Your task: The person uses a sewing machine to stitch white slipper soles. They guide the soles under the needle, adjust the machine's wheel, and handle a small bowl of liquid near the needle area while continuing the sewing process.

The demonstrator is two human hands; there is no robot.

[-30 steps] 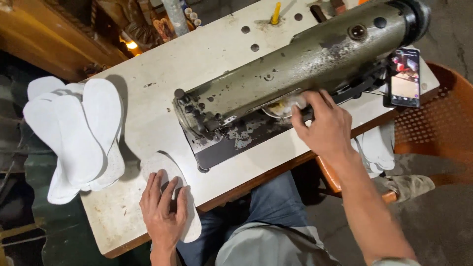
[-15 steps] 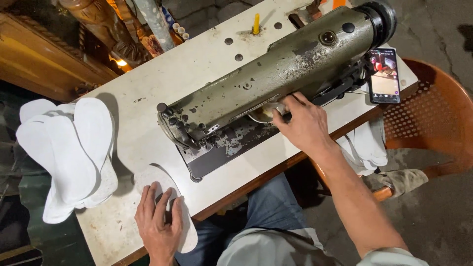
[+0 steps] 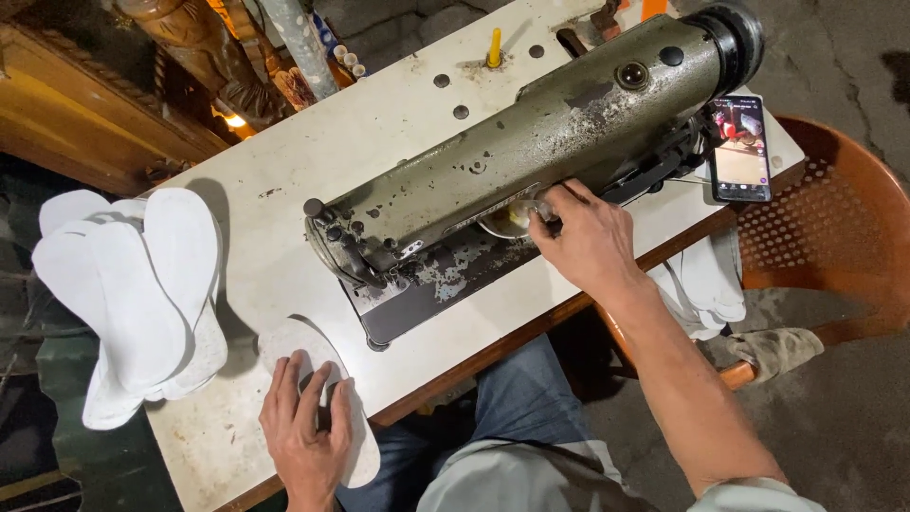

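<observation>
A worn white desk [image 3: 398, 142] fills most of the view, its long axis running from lower left to upper right. On it stands one large olive-grey sewing machine [image 3: 531, 161], its long body lying along the same diagonal, needle end toward the lower left and hand-wheel end toward the upper right. Beyond the desk's right edge is one orange perforated chair [image 3: 834, 237]. At the left edge of the desk lies a loose stack of white insoles [image 3: 133, 303], at least three showing, their long axes roughly up and down the view and some overhanging the desk edge. One more single white insole [image 3: 294, 346] lies flat near the front edge of the desk, just below the machine's needle end, its long axis slanting from upper left to lower right, with its lower end reaching over the edge. The left hand [image 3: 305, 431] rests palm down on this insole, fingers [image 3: 301, 379] spread flat and pressing rather than gripping. The right hand [image 3: 588, 237] reaches under the machine's arm, its fingers curled around a small round metal part [image 3: 512, 220] at the machine bed. One phone [image 3: 739, 147] with a lit screen leans by the hand-wheel end. One yellow spool pin [image 3: 493, 45] stands upright behind the machine.
</observation>
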